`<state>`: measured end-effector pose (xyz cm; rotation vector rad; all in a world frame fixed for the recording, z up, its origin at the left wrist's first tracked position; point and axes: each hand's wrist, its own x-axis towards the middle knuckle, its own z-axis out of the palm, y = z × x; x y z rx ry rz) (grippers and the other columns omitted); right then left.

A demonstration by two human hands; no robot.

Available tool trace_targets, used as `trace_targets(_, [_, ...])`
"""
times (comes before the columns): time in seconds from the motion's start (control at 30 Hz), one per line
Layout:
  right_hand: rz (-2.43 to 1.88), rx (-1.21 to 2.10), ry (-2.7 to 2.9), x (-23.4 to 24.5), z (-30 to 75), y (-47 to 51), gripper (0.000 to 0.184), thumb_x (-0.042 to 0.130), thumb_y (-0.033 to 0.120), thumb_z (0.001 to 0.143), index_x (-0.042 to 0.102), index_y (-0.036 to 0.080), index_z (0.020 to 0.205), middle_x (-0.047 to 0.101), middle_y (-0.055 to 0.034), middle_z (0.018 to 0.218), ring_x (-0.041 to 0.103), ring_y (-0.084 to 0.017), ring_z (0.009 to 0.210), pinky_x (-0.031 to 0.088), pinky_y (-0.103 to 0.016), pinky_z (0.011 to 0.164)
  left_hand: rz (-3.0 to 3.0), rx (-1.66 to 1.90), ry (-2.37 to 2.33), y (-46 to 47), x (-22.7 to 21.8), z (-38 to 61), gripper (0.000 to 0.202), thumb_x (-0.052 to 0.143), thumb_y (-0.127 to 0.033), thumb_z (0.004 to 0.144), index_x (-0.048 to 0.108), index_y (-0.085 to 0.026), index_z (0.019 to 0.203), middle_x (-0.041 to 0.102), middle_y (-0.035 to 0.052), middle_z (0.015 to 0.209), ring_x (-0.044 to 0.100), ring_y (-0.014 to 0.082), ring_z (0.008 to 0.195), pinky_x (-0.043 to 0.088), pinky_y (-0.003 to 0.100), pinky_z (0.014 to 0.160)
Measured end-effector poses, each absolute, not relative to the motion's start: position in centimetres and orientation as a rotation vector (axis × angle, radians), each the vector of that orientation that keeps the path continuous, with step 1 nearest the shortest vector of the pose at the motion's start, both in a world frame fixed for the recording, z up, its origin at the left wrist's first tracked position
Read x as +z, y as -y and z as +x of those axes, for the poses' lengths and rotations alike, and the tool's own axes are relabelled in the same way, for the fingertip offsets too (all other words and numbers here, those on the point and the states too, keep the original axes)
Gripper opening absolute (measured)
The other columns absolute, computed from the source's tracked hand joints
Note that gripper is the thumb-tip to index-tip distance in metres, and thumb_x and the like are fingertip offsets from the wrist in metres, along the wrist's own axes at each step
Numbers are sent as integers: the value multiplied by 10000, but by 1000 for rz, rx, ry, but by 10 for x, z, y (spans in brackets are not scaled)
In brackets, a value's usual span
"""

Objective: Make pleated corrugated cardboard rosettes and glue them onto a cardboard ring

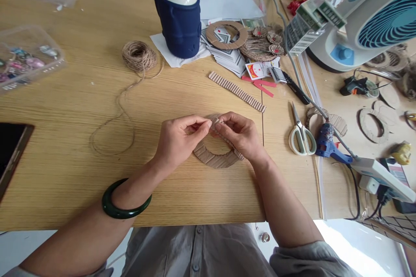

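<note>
A corrugated cardboard ring [216, 159] lies on the wooden table [81, 95] in front of me. Both hands meet over its far edge. My left hand [180, 138] is closed in a pinch, thumb and forefinger on one end of a narrow corrugated cardboard strip [217, 122]. My right hand [240, 135] pinches the same strip and presses it along the ring's right side, where its other end [239, 155] shows below my palm. A green bangle [125, 201] sits on my left wrist.
A longer corrugated strip [237, 91] lies beyond my hands. A twine ball [139, 55] trails string to the left. Scissors [301, 134], a blue glue gun [328, 143], a blue bottle [178, 8], playing cards [234, 58], a fan [373, 17] and cardboard rings [372, 125] crowd the back and right.
</note>
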<state>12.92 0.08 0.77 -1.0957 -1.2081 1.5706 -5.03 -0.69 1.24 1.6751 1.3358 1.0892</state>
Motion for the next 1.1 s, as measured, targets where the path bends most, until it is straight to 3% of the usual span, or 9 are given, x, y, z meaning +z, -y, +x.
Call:
trace_targets(0.4, [-1107, 1541, 1194, 0, 127, -1, 348, 808, 514, 787, 671, 199, 840, 689, 4, 744, 621, -113, 674, 513, -261, 667, 2122, 1204, -1320, 5, 5, -50, 137, 632, -209, 926, 766, -200, 902, 804, 36, 850, 729, 168, 744, 551, 276, 726])
trace_targets(0.7, [-1120, 1552, 1148, -2, 125, 0, 358, 805, 524, 788, 675, 195, 847, 674, 16, 697, 624, -107, 635, 536, -258, 662, 2253, 1284, -1239, 5, 5, -48, 116, 639, -130, 920, 755, -130, 912, 794, 79, 828, 723, 182, 730, 558, 298, 720])
trace_targets(1.1, [-1107, 1578, 1122, -1, 125, -1, 362, 818, 514, 772, 656, 196, 831, 658, 25, 693, 620, -105, 641, 513, -255, 653, 2182, 1299, -1228, 5, 3, -48, 111, 657, -167, 926, 769, -171, 928, 797, 50, 829, 723, 165, 725, 557, 287, 708])
